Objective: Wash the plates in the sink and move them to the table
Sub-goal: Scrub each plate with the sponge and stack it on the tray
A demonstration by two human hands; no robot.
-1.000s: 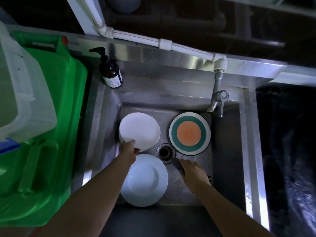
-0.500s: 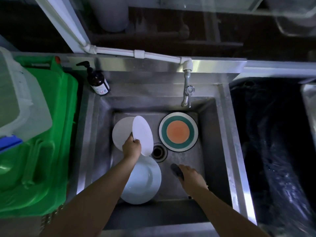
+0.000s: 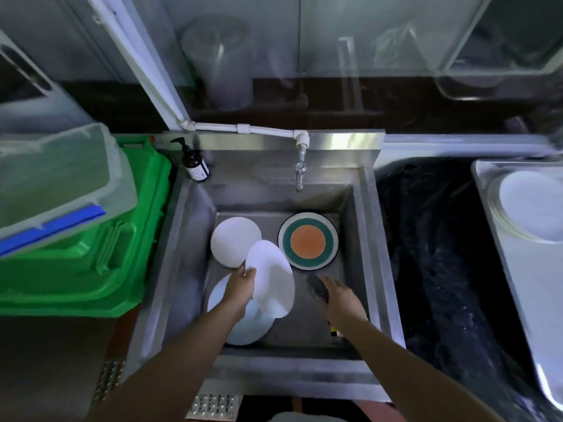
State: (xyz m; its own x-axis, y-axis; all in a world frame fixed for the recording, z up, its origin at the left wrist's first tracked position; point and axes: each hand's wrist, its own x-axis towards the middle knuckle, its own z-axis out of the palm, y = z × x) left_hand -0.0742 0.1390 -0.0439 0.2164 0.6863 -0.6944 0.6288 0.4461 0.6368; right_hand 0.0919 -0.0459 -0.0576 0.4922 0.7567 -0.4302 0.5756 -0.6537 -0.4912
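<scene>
Now left hand [image 3: 242, 287] fingers grip tilted plain white plate [image 3: 271, 278]; right hand [image 3: 338, 296] perhaps holds a scrubber [image 3: 316, 289].

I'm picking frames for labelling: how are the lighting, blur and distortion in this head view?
Head view: dim overall, the sink lit softly, with glare along its back rim; the area right of the sink is nearly black. Wide-angle bending curves the white pipe and the edges. The upper background is smeared. The left hand and its white plate stay readable; the dark thing in the right hand is unclear.

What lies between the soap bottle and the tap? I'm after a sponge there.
Nothing: the head view shows only bare steel ledge between the soap bottle and the tap.
</scene>
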